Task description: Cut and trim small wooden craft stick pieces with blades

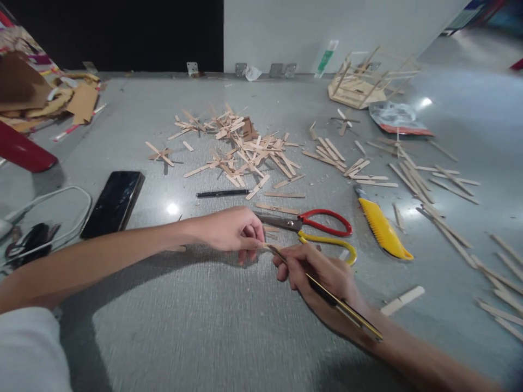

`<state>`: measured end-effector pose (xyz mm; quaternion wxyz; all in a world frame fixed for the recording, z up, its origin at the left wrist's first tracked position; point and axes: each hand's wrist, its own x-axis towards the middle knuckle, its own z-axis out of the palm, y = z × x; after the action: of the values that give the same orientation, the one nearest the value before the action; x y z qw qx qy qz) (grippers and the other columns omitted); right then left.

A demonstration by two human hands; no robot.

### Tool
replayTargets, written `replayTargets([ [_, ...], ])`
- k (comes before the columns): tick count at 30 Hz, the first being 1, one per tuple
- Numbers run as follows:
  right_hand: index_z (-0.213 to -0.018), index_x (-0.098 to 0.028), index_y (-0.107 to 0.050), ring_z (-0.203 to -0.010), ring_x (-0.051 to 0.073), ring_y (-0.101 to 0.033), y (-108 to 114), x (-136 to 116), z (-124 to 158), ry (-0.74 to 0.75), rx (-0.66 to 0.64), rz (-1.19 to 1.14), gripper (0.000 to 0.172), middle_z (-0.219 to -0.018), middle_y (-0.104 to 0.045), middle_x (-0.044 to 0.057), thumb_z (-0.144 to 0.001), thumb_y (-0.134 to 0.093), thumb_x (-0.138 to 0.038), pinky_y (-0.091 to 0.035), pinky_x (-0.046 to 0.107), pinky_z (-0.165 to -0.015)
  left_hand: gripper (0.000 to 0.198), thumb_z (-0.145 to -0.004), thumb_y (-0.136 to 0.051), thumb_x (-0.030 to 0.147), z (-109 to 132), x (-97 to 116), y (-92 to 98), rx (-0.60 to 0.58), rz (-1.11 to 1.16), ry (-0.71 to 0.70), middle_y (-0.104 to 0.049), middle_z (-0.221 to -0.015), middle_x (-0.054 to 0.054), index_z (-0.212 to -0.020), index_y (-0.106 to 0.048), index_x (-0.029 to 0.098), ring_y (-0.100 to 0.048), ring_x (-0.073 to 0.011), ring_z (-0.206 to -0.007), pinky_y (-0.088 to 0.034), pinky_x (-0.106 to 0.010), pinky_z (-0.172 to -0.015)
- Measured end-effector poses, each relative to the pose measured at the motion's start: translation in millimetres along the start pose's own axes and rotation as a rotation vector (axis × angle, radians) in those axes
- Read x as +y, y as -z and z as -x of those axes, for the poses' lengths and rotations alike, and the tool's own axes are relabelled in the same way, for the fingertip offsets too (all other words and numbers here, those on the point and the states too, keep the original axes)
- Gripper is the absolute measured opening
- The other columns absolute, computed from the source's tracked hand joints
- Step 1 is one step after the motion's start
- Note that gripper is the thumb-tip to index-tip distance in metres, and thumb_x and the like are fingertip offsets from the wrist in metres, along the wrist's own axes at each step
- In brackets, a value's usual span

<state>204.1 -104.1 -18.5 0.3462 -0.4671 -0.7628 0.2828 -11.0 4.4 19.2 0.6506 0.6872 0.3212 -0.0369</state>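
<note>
My left hand [232, 231] is closed in a pinch on a small wooden stick piece [265, 246], mostly hidden by the fingers. My right hand [316, 269] grips a slim black-and-gold craft knife [343, 307], its tip at the stick piece between both hands. Just beyond my hands lie scissors [324, 215] with one red and one yellow handle. A yellow utility knife [382, 226] rests to the right of them. Past the scissors, a black pen-like tool [223, 193] lies beside loose wooden sticks [281, 209].
A pile of wooden sticks [253, 152] covers the table's middle, with more scattered to the right. A stick frame [359, 81] stands at the back right near a plastic packet [398, 117]. At left are a phone [113, 204], a white cable [81, 190] and a red cylinder [26, 149].
</note>
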Motion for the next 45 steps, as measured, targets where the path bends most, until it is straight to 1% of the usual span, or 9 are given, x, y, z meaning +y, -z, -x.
replayTargets([
  [7, -0.098, -0.021, -0.059, -0.059, 0.008, -0.064, 2, -4, -3, 0.059, -0.023, 0.027, 0.012, -0.073, -0.068, -0.003, -0.099, -0.049, -0.013, -0.051, 0.018, -0.057, 0.019, -0.095, -0.062, 0.032, -1, -5, -0.1, -0.008, -0.003, -0.002, -0.071, -0.076, -0.004, -0.088, -0.061, 0.015, -0.068, -0.0130, -0.060, -0.040, -0.020, -0.045],
  [17, -0.088, -0.023, -0.052, -0.065, 0.013, -0.058, 3, -7, -5, 0.202, -0.100, 0.110, 0.020, -0.079, -0.061, 0.001, -0.100, -0.041, -0.012, -0.048, 0.025, -0.059, 0.016, -0.092, -0.061, 0.021, -2, -2, -10.1, 0.089, -0.050, -0.043, -0.070, -0.065, -0.003, -0.078, -0.057, 0.015, -0.067, -0.0122, -0.055, -0.044, -0.018, -0.046],
  [23, -0.083, -0.024, -0.043, -0.060, 0.011, -0.043, 3, -6, -3, 0.178, -0.191, 0.087, 0.025, -0.074, -0.046, -0.002, -0.102, -0.037, -0.008, -0.041, 0.023, -0.055, 0.018, -0.092, -0.062, 0.024, -1, -5, -15.8, 0.141, -0.019, -0.017, -0.067, -0.061, -0.002, -0.077, -0.056, 0.015, -0.063, -0.0114, -0.048, -0.046, -0.019, -0.043],
  [28, -0.086, -0.023, -0.047, -0.060, 0.011, -0.050, -1, -8, -5, 0.215, -0.113, 0.127, 0.022, -0.074, -0.051, -0.002, -0.101, -0.038, -0.008, -0.044, 0.023, -0.054, 0.017, -0.092, -0.061, 0.022, -1, -3, -14.2, 0.113, 0.024, -0.016, -0.068, -0.064, -0.003, -0.077, -0.056, 0.015, -0.063, -0.0113, -0.050, -0.047, -0.019, -0.044],
  [32, -0.104, -0.023, -0.056, -0.054, 0.011, -0.059, 0, -4, 2, 0.265, 0.103, 0.234, 0.013, -0.072, -0.063, -0.003, -0.100, -0.047, -0.013, -0.048, 0.022, -0.053, 0.016, -0.093, -0.059, 0.022, 2, 3, -11.4, 0.095, -0.007, 0.013, -0.069, -0.068, -0.005, -0.079, -0.058, 0.014, -0.065, -0.0137, -0.052, -0.049, -0.022, -0.046],
  [34, -0.115, -0.023, -0.058, -0.049, 0.011, -0.059, 4, 1, 6, 0.234, 0.198, 0.265, 0.019, -0.069, -0.066, -0.004, -0.101, -0.045, -0.016, -0.048, 0.023, -0.049, 0.014, -0.094, -0.059, 0.023, 4, 4, -12.1, 0.091, 0.000, 0.005, -0.069, -0.069, -0.005, -0.082, -0.060, 0.014, -0.065, -0.0142, -0.054, -0.048, -0.022, -0.047],
  [37, -0.118, -0.022, -0.062, -0.050, 0.013, -0.061, 12, 7, 5, 0.172, 0.260, 0.307, 0.024, -0.070, -0.068, -0.001, -0.102, -0.045, -0.018, -0.048, 0.024, -0.050, 0.013, -0.094, -0.060, 0.024, 4, 2, -15.6, 0.156, -0.038, -0.111, -0.069, -0.069, -0.004, -0.086, -0.062, 0.014, -0.065, -0.0131, -0.055, -0.048, -0.021, -0.051],
  [40, -0.106, -0.019, -0.068, -0.055, 0.013, -0.063, 21, 5, -4, 0.148, 0.265, 0.300, 0.017, -0.073, -0.070, 0.002, -0.099, -0.053, -0.017, -0.048, 0.024, -0.053, 0.013, -0.095, -0.060, 0.022, 2, 0, -18.8, 0.318, -0.269, -0.350, -0.070, -0.070, -0.002, -0.089, -0.068, 0.014, -0.063, -0.0113, -0.060, -0.048, -0.021, -0.060],
  [45, -0.088, -0.019, -0.071, -0.052, 0.010, -0.062, 32, -8, -16, 0.159, 0.031, 0.063, 0.018, -0.066, -0.071, 0.000, -0.096, -0.055, -0.013, -0.047, 0.020, -0.050, 0.012, -0.095, -0.064, 0.023, 6, 5, -18.0, 0.363, -0.415, -0.601, -0.075, -0.079, -0.002, -0.093, -0.073, 0.015, -0.068, -0.0107, -0.069, -0.050, -0.019, -0.068],
])
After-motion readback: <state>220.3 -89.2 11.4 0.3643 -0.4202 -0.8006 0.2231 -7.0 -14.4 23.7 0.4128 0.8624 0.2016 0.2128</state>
